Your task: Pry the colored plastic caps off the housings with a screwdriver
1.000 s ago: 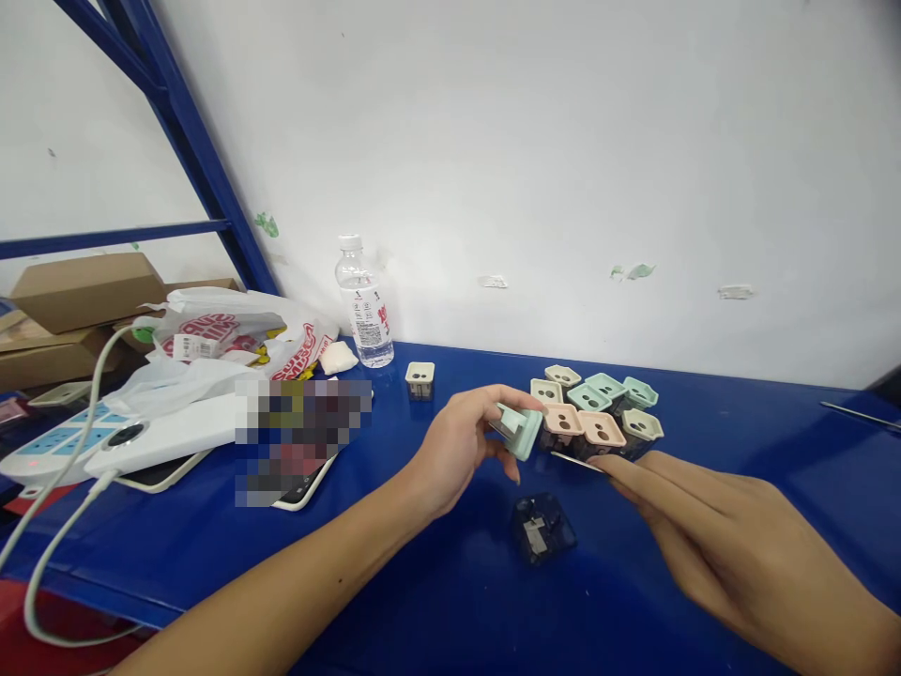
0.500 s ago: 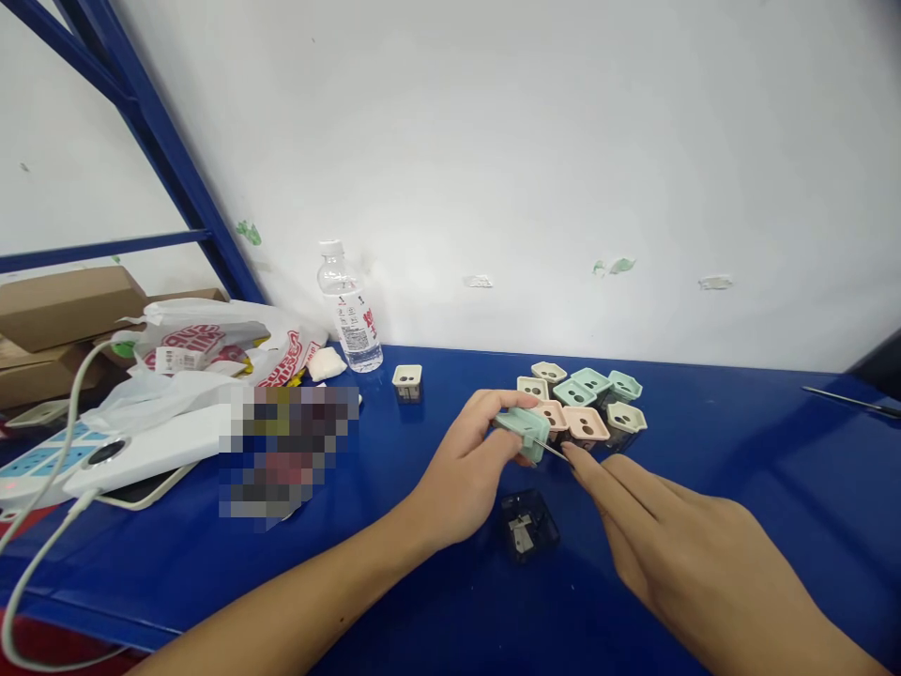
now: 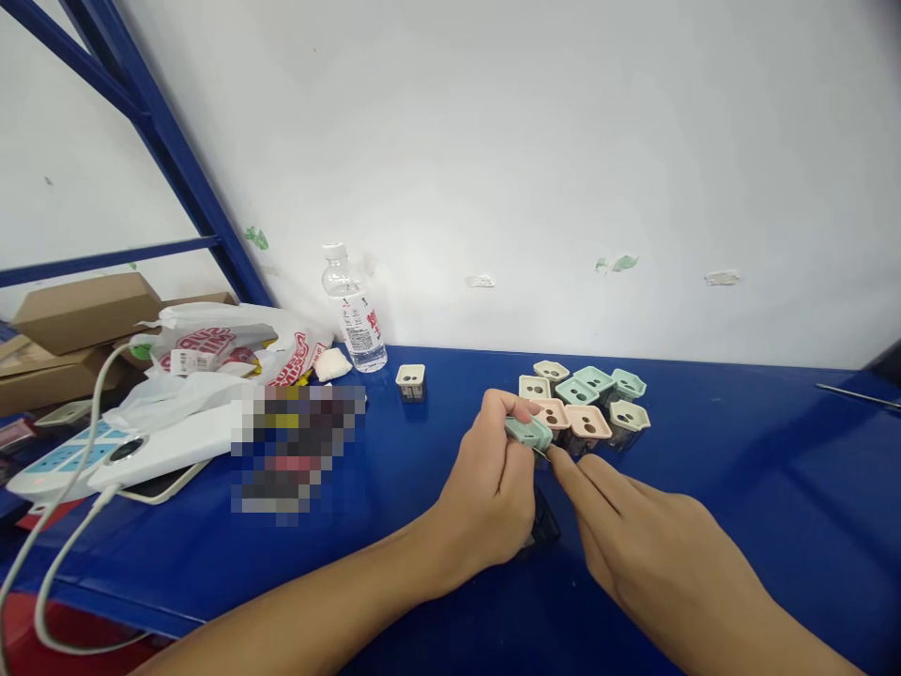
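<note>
Pinching a mint-green plastic shell (image 3: 527,433) between thumb and fingers, the left hand (image 3: 489,488) is closed around it, the shell lying tilted just above the blue steel bench (image 3: 710,488). The right hand (image 3: 654,535) comes in from four o'clock, fingers stretched and narrowly closed on a thin metal pin (image 3: 542,453), whose tip touches the shell's near edge. At one o'clock from the shell sits a tight cluster of square two-hole plastic shells (image 3: 584,404) in pink, cream and mint, the nearest pink one just beside the left hand. A lone cream shell (image 3: 411,380) stands apart at ten o'clock. Under the left hand, a dark clear plastic piece (image 3: 545,526) is partly hidden. Farther along at ten o'clock stands a water bottle (image 3: 353,314), its label's red characters too small to read. Beyond it lies a white plastic bag (image 3: 232,338) with red lettering, also unreadable, and a barcode sticker (image 3: 201,361). A white power strip (image 3: 63,460) with blue sockets sits at nine o'clock, beside a pixelated patch (image 3: 296,451)
</note>
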The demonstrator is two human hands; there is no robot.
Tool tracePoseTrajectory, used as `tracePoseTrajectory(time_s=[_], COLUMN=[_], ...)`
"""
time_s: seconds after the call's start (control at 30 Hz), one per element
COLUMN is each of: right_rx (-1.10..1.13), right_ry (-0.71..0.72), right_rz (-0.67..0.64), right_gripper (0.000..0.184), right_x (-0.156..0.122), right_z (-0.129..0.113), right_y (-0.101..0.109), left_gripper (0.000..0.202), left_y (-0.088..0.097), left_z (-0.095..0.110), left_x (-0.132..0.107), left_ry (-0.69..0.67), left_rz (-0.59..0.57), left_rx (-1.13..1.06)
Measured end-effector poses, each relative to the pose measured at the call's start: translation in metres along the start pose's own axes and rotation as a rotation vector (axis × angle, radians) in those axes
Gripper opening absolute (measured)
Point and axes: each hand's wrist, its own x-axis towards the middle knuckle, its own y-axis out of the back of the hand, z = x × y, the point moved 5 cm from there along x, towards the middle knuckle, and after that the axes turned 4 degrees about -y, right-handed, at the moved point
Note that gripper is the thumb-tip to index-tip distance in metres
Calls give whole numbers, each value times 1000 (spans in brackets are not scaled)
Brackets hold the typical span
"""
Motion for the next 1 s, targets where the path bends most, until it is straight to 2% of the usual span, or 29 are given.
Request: tracePoseTrajectory(time_s=[0.17, 0.33, 0.53, 0.63, 0.87, 1.0], right_rx=[6, 120, 133, 146, 239, 266], right_ry=[23, 53, -76, -60, 48, 8], right_rz=[-5, -33, 7, -1, -100, -92], right_gripper=[34, 32, 30, 36, 34, 28], right_x=[2, 8, 5, 4, 12, 12], right_z=[4, 12, 7, 8, 11, 9], right_y=[1, -1, -9, -9, -5, -6], left_gripper=[13, 11, 12, 16, 14, 14], left_y=[3, 3, 5, 9, 7, 5], left_z=[4, 5, -2, -6, 2, -1], left_x=[3, 7, 10, 11, 12, 17], left_ry=[-55, -84, -33, -16, -80, -43], left_rz=[-11, -45, 52, 82, -41, -75], left_rx=[32, -10, -59, -76, 57, 44])
